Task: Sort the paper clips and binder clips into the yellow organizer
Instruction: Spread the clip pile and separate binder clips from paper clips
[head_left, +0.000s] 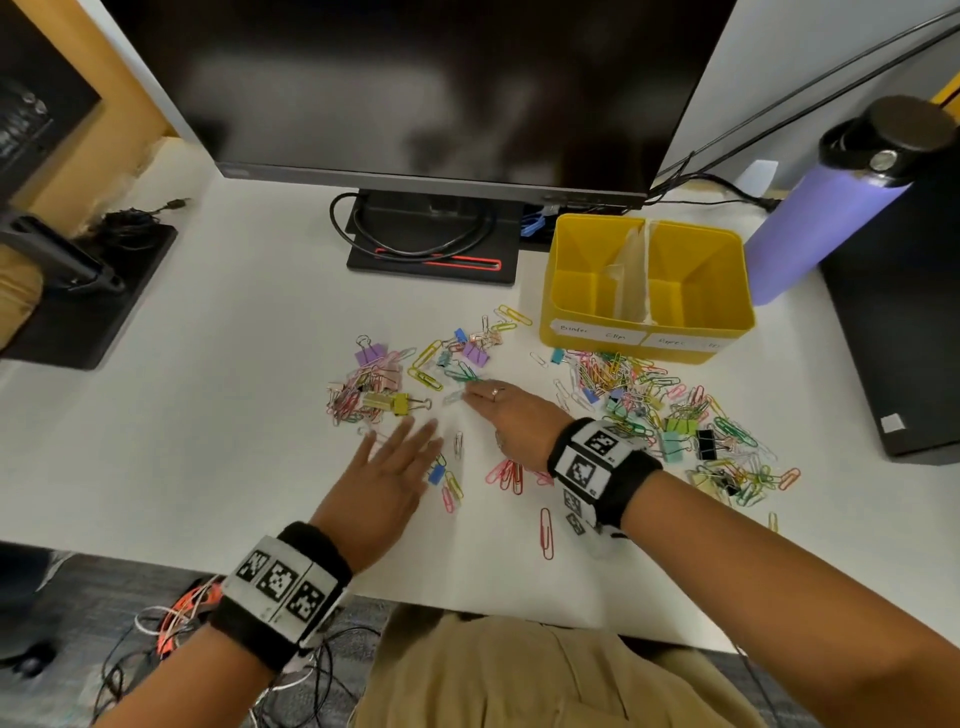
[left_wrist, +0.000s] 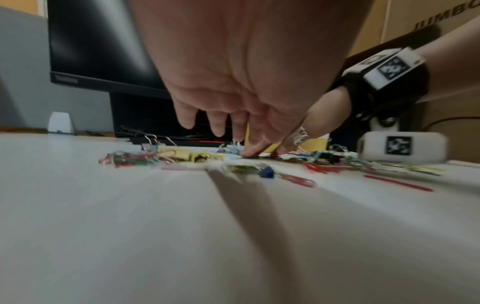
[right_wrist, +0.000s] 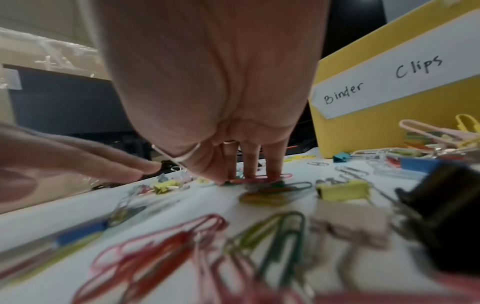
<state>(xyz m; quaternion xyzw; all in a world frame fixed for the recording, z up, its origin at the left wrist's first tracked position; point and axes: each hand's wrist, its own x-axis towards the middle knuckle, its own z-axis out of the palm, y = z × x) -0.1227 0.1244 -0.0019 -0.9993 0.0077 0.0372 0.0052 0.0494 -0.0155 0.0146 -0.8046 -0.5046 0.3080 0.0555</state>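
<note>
The yellow organizer (head_left: 647, 332) stands at the back right with two compartments, labelled for binder clips (right_wrist: 389, 78) and paper clips. Coloured paper clips and binder clips lie scattered on the white desk in a left pile (head_left: 374, 387) and a larger right pile (head_left: 654, 410). My right hand (head_left: 475, 391) reaches left with straight fingers, their tips pressing on a pink paper clip (right_wrist: 259, 179) between the piles. My left hand (head_left: 410, 434) is flat and spread just above the desk, holding nothing, beside a blue binder clip (head_left: 436, 474).
A dark monitor (head_left: 415, 88) on its black stand (head_left: 431, 244) fills the back. A purple bottle (head_left: 831, 208) and a black box (head_left: 904, 322) stand right of the organizer. The desk's front edge (head_left: 467, 608) runs close to my body.
</note>
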